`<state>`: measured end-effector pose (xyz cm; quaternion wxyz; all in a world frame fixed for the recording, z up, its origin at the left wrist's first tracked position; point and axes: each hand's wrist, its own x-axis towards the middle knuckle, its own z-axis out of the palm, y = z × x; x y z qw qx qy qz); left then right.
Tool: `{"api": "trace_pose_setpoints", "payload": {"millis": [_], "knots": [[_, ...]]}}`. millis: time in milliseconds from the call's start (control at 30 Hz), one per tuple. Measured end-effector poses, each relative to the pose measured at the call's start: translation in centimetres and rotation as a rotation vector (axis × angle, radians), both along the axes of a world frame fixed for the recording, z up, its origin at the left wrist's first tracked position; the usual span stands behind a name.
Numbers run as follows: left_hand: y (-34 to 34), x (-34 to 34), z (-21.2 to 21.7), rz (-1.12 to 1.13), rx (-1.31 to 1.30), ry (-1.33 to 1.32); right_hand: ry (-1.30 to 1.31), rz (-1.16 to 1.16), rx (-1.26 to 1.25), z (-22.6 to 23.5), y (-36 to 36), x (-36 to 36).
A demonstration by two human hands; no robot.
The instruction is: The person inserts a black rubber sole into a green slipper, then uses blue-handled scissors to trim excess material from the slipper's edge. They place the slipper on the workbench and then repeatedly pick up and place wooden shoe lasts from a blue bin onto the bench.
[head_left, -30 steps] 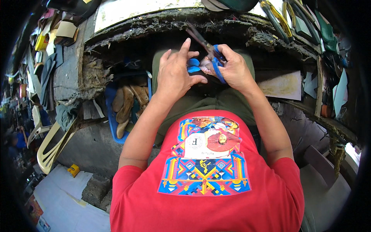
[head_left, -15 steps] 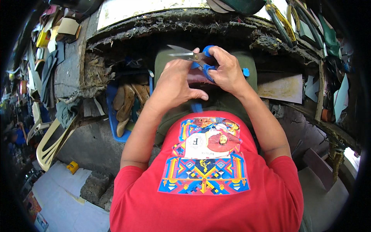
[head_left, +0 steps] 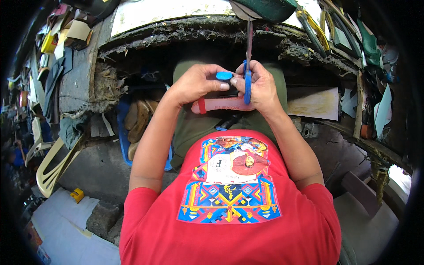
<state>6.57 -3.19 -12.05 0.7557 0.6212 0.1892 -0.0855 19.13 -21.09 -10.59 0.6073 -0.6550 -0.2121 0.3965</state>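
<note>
My right hand (head_left: 261,86) grips a pair of scissors (head_left: 247,70) by the blue handles, with the blades pointing straight away from me toward the workbench. A small blue oval piece (head_left: 224,75) is pinched in the fingertips of my left hand (head_left: 194,83), right beside the scissor handles. Under both hands a pink sandal sole (head_left: 216,106) with a red strap lies across my lap on olive trousers. Both hands are close together, nearly touching.
A rough, frayed workbench edge (head_left: 176,28) runs across the top. Green and yellow sandal parts (head_left: 318,31) are piled at the upper right. Brown soles (head_left: 139,119) lie in a blue tray at my left. A cream plastic chair (head_left: 48,163) stands at the far left.
The scissors have swung from pointing left to pointing straight away from me. My left hand now shows the blue oval piece in its fingertips, and the pink sole is uncovered on my lap.
</note>
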Motion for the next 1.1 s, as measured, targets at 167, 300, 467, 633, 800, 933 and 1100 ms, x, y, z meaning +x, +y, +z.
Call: {"api": "trace_pose_setpoints", "payload": {"millis": [167, 300, 467, 633, 800, 933, 1100], "knots": [[-0.2, 1.7, 0.6, 0.157, 0.200, -0.009, -0.267, 0.124, -0.295, 3.0, -3.5, 3.4], [-1.4, 3.7, 0.8, 0.186, 0.209, -0.044, -0.670, 0.367, -0.693, 4.9, -7.6, 5.1], [-2.8, 5.2, 0.7, 0.173, 0.168, -0.109, -0.794, 0.379, -0.715, 4.7, -8.6, 4.9], [-2.7, 5.4, 0.6, 0.087, 0.187, -0.156, -0.901, 0.391, -0.706, 4.9, -7.7, 5.5], [-2.4, 5.9, 0.2, 0.040, 0.200, -0.139, -0.868, 0.373, -0.690, 4.6, -7.3, 5.7], [-2.1, 6.2, -0.6, 0.046, 0.087, -0.157, -0.834, 0.351, -0.632, 3.7, -7.6, 5.8], [-1.5, 5.9, -1.0, 0.002, 0.049, -0.132, -0.823, 0.335, -0.567, 2.7, -7.7, 5.6]]}}
